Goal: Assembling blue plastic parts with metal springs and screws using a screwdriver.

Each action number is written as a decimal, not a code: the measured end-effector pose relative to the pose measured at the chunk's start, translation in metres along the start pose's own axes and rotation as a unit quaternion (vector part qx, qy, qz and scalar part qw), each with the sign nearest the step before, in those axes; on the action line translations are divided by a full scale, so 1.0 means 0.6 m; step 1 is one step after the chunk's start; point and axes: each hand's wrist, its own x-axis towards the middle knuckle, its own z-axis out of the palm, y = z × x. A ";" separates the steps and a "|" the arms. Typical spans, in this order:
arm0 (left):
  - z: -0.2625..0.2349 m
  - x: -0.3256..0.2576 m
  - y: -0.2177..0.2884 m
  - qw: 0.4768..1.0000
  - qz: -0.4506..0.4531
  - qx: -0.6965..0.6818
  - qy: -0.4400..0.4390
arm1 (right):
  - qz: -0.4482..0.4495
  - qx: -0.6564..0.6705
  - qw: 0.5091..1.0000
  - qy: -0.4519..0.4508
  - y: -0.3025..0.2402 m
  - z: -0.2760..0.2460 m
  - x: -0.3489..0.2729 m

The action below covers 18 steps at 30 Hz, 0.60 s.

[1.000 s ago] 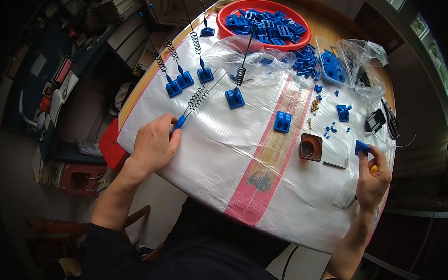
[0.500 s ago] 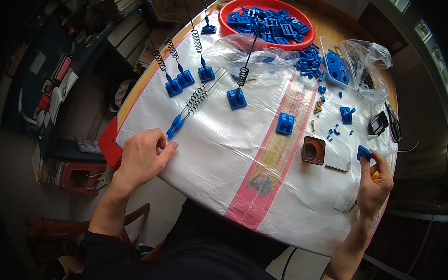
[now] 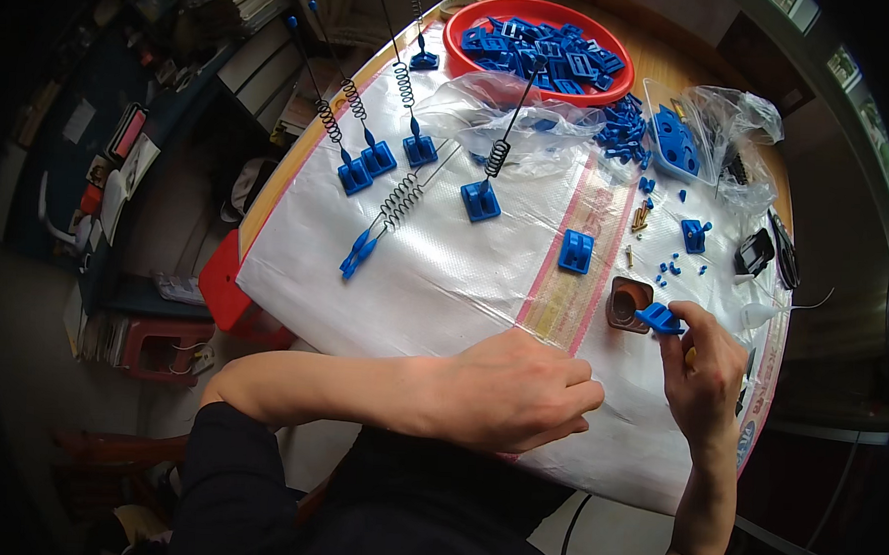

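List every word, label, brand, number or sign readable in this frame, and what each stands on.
None can be quoted.
Table cover's striped band: faint print, too blurred to read.
Table cover's right edge: bluish and reddish marks, too small to read.
Papers at left: too small and dark to tell whether they bear text.
Blue plastic base in the right hand: no lettering visible.

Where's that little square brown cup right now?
In the head view, the brown cup is right of centre on the silvery sheet, just below and right of a blue block; the blue piece in the right hand partly overlaps it.
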 end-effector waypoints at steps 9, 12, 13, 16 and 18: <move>0.002 0.066 -0.073 0.992 0.006 0.096 0.083 | 0.081 -0.004 0.996 0.022 0.020 0.022 0.007; -0.035 0.061 -0.109 0.975 -0.071 0.133 0.164 | 0.066 -0.061 0.996 0.014 0.034 0.031 0.007; -0.038 0.057 -0.120 0.972 -0.103 0.130 0.169 | 0.070 -0.053 0.996 0.018 0.038 0.031 0.005; -0.037 0.052 -0.127 0.973 -0.139 0.134 0.124 | 0.064 -0.045 0.996 0.044 0.052 0.027 0.001; -0.020 0.049 -0.124 0.978 -0.124 0.132 0.104 | 0.078 -0.029 0.996 0.042 0.050 0.031 -0.001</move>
